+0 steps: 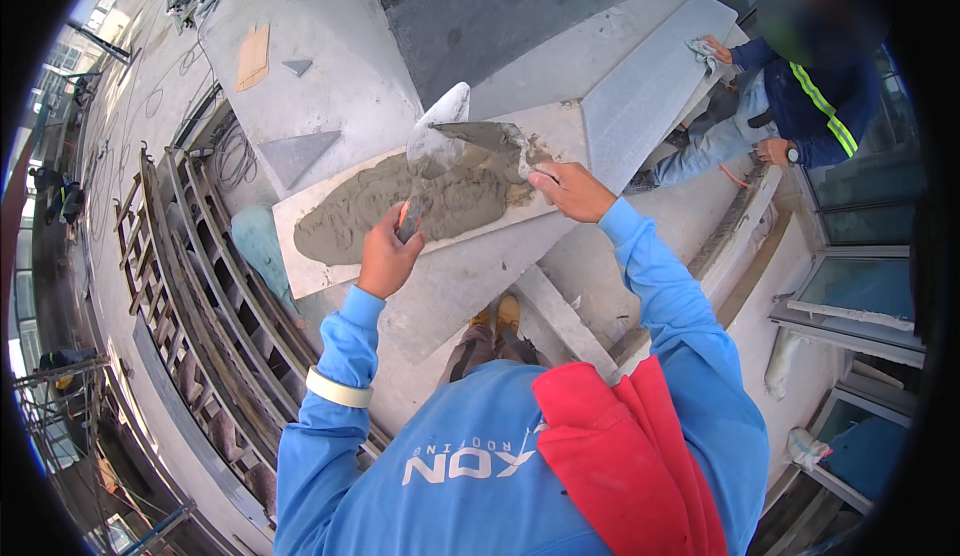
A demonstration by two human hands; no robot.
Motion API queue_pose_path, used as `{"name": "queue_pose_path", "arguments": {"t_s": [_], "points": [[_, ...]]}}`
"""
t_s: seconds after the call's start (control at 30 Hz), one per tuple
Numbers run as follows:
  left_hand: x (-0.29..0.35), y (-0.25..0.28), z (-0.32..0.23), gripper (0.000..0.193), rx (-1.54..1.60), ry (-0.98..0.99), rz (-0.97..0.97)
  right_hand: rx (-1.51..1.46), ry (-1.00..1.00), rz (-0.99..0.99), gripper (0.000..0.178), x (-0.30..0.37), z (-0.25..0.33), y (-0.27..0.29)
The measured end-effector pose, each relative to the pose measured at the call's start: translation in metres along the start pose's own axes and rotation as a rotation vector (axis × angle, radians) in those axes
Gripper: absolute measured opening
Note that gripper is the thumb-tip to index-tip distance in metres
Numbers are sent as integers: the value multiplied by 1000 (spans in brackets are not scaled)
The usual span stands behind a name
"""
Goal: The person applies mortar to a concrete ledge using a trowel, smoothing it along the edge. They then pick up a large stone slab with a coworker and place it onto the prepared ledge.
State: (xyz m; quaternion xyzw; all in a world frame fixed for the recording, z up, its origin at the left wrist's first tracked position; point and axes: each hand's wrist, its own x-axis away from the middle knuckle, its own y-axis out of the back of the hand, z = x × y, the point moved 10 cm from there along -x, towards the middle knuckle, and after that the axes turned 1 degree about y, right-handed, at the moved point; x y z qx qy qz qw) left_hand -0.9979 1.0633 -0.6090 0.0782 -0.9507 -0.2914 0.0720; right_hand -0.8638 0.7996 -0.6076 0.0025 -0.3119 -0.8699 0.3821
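Observation:
My left hand [388, 256] is closed round the handle of a pointed trowel, whose pale, smeared blade [436, 134] stands over the mortar. In my right hand [575, 192] is a second trowel. Its darker, mortar-coated blade [482, 135] points left and overlaps the first blade in view; whether the two touch I cannot tell. Below both blades a long mound of wet grey mortar [350, 212] lies along a pale rectangular board [310, 274]. The mound's surface is rough and ridged.
A co-worker [815, 116] crouches at the right, one hand holding a cloth [703, 53] on a grey stone slab [655, 71]. Metal ladder-like frames [215, 286] lie at the left. Triangular stone pieces [298, 156] and a tan strip [254, 57] rest beyond the board. Windows [855, 286] line the right.

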Motion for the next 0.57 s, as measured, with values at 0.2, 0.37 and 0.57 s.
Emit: {"name": "queue_pose_path", "arguments": {"t_s": [0.2,0.37,0.57], "points": [[-9,-17,-2,46,298,40,-107,-402,-111,-73,52,12,-7,-39],[-20,-50,-4,42,563,133,-103,-477,-167,-122,51,18,5,-89],[-16,-65,-7,44,746,183,-88,-680,-264,-57,47,30,-8,-113]]}}
